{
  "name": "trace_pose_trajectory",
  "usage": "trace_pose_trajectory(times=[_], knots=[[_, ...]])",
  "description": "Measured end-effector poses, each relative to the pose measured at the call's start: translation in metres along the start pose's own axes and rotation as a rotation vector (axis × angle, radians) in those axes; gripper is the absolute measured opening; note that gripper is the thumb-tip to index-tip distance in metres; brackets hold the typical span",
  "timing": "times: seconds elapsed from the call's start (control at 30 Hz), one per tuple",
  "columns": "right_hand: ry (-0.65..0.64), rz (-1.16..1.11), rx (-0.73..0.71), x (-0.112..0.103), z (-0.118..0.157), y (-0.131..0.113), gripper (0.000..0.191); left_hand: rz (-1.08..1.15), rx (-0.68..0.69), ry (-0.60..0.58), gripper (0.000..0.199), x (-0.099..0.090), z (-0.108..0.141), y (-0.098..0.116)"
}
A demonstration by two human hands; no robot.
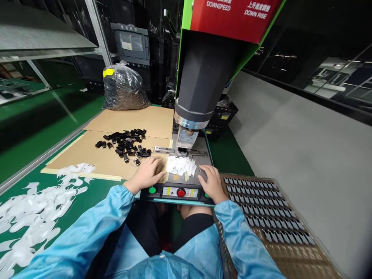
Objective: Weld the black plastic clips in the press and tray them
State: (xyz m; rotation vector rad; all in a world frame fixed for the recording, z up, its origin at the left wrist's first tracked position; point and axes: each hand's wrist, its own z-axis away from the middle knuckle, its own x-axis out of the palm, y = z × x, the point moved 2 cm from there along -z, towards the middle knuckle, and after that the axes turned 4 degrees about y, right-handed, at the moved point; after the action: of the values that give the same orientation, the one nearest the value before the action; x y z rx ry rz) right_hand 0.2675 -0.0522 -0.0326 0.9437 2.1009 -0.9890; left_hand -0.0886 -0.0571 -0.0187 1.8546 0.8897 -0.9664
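Observation:
My left hand [147, 173] rests at the left edge of the press's base plate [157, 178], just above the left green button [152, 190]. Its fingers are loosely bent and apart, and nothing shows in them. At the plate's right side lies my right hand [213, 183], fingers spread, the palm by the right green button [206, 195]. Between both hands sits a pile of thin white film pieces [181, 166]. Behind the pile, the metal press head [187, 138] stands over a small black part [182, 150], touching or very near it; I cannot tell which.
Small black plastic parts [128, 143] lie heaped on cardboard [84, 149] to the left. More white film pieces [35, 213] spread over the green table. A brown tray [290, 254] with rows of grey parts is at right. A red button [180, 192] sits in front.

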Motion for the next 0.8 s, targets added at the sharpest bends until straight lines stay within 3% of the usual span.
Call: trace_pose_trajectory(times=[0.1, 0.2, 0.8], knots=[[-0.137, 0.062, 0.011, -0.018, 0.039, 0.018, 0.058, -0.003, 0.049, -0.127, 0.077, 0.003, 0.041, -0.015], [-0.251, 0.138, 0.022, -0.024, 0.06, 0.026, 0.066, -0.052, 0.06, -0.173, 0.086, 0.01, 0.062, -0.02], [-0.311, 0.255, 0.004, -0.024, 0.062, 0.026, 0.074, -0.075, 0.071, -0.118, 0.081, 0.013, 0.064, -0.017]])
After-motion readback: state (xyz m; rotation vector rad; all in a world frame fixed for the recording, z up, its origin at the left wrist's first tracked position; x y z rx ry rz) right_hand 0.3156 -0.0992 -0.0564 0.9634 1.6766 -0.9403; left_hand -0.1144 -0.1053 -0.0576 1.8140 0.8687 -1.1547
